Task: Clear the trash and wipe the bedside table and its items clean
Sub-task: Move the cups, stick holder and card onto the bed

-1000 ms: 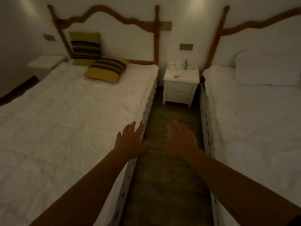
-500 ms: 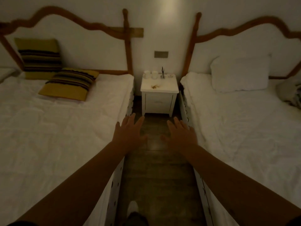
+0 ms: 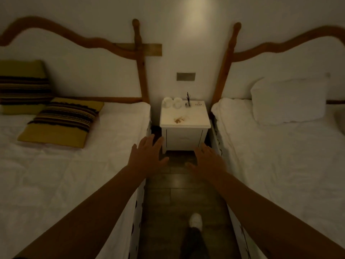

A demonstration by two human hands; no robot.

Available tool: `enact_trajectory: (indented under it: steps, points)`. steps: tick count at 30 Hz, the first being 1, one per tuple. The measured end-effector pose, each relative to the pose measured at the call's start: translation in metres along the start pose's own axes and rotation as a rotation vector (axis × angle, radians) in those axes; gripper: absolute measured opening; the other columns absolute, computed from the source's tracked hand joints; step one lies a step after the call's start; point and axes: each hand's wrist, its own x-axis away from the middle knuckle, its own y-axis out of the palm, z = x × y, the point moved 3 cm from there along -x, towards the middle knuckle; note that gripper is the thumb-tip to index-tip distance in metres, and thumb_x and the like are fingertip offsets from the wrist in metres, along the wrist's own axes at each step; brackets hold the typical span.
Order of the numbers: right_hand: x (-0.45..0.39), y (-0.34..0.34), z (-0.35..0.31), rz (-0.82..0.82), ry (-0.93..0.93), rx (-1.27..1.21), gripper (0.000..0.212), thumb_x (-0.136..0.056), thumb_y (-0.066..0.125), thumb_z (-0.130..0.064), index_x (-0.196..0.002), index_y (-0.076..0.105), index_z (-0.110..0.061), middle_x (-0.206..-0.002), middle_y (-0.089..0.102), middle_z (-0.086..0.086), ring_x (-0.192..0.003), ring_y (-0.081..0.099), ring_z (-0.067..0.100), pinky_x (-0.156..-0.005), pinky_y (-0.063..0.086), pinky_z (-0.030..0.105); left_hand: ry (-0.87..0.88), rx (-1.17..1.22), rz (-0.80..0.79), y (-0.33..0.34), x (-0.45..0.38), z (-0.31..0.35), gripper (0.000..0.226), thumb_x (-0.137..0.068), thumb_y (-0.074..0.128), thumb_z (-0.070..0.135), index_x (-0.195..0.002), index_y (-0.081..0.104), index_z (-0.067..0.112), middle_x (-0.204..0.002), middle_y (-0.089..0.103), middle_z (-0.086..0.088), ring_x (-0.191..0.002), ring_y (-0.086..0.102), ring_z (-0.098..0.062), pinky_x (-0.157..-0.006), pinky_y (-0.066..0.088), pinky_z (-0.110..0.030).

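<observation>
A white bedside table (image 3: 197,116) stands against the wall between two beds. On its top lie a small brownish scrap of trash (image 3: 178,119), two white cups (image 3: 172,102) at the back left, a small holder with dark sticks (image 3: 188,101) and a small white object (image 3: 198,104) at the back right. My left hand (image 3: 147,154) and my right hand (image 3: 208,160) are stretched out over the floor in front of the table, fingers spread, holding nothing. Both are short of the table.
White beds flank a narrow wooden-floor aisle (image 3: 177,186). The left bed (image 3: 61,171) carries two yellow striped cushions (image 3: 61,120); the right bed (image 3: 287,159) has a white pillow (image 3: 289,100). My foot in a white shoe (image 3: 195,220) is in the aisle.
I have moved forward along the aisle; the table is nearer and centred. Both hands stay spread and empty. My foot has stepped further into view.
</observation>
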Motion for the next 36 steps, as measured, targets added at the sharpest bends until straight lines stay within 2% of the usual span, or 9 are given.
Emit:
enact_trajectory:
  steps: [2, 5, 10, 18, 24, 31, 36]
  points:
    - [-0.049, 0.006, 0.011, -0.029, -0.013, -0.027, 0.083, -0.077, 0.045, -0.074, -0.144, 0.019, -0.031, -0.16, 0.012, 0.005, -0.144, 0.019, 0.031, -0.108, 0.029, 0.051, -0.016, 0.017, -0.016, 0.009, -0.045, -0.004, 0.084, -0.085, 0.044, 0.069, -0.15, 0.005, 0.033, -0.161, 0.01, -0.007, -0.146, 0.012, -0.031, -0.113, 0.019, -0.057]
    - [-0.128, 0.005, 0.028, -0.063, -0.034, -0.051, 0.084, -0.08, 0.052, -0.068, -0.146, 0.014, -0.033, -0.16, 0.008, 0.003, -0.144, 0.016, 0.033, -0.11, 0.027, 0.051, -0.036, 0.04, -0.027, 0.02, -0.117, -0.008, 0.085, -0.084, 0.047, 0.066, -0.15, 0.005, 0.032, -0.161, 0.011, -0.008, -0.146, 0.014, -0.032, -0.113, 0.022, -0.058]
    - [-0.238, -0.018, 0.048, -0.116, -0.085, -0.037, 0.08, -0.082, 0.054, -0.06, -0.145, 0.016, -0.031, -0.159, 0.01, 0.003, -0.141, 0.019, 0.031, -0.108, 0.03, 0.052, -0.049, 0.041, -0.057, 0.014, -0.227, -0.011, 0.087, -0.086, 0.049, 0.061, -0.151, 0.002, 0.031, -0.16, 0.01, -0.01, -0.146, 0.014, -0.032, -0.114, 0.023, -0.055]
    - [-0.401, -0.034, 0.046, -0.138, -0.123, 0.027, 0.08, -0.084, 0.058, -0.057, -0.146, 0.017, -0.028, -0.159, 0.013, 0.006, -0.139, 0.024, 0.031, -0.104, 0.035, 0.05, -0.068, 0.107, -0.087, 0.019, -0.379, -0.041, 0.083, -0.087, 0.051, 0.059, -0.151, 0.011, 0.026, -0.158, 0.017, -0.012, -0.144, 0.019, -0.032, -0.112, 0.027, -0.055]
    - [-0.532, -0.004, 0.036, -0.172, -0.034, -0.012, 0.079, -0.083, 0.058, -0.055, -0.146, 0.02, -0.028, -0.158, 0.017, 0.007, -0.139, 0.026, 0.031, -0.104, 0.035, 0.051, 0.007, 0.116, -0.085, 0.059, -0.522, -0.09, 0.083, -0.083, 0.053, 0.061, -0.149, 0.019, 0.025, -0.152, 0.032, -0.013, -0.135, 0.035, -0.032, -0.104, 0.037, -0.046]
    - [-0.668, 0.048, 0.033, -0.28, 0.05, -0.004, 0.075, -0.082, 0.063, -0.051, -0.143, 0.027, -0.026, -0.156, 0.024, 0.007, -0.138, 0.029, 0.032, -0.102, 0.039, 0.049, 0.006, 0.132, -0.25, 0.13, -0.667, -0.143, 0.082, -0.084, 0.052, 0.059, -0.149, 0.017, 0.022, -0.152, 0.029, -0.01, -0.136, 0.031, -0.032, -0.106, 0.038, -0.049]
    - [-0.753, 0.106, 0.042, -0.322, 0.139, -0.079, 0.073, -0.083, 0.063, -0.048, -0.143, 0.029, -0.024, -0.152, 0.029, 0.006, -0.136, 0.029, 0.031, -0.097, 0.041, 0.046, -0.001, 0.14, -0.287, 0.197, -0.744, -0.157, 0.083, -0.083, 0.052, 0.062, -0.148, 0.016, 0.025, -0.15, 0.03, -0.008, -0.132, 0.036, -0.029, -0.101, 0.043, -0.048]
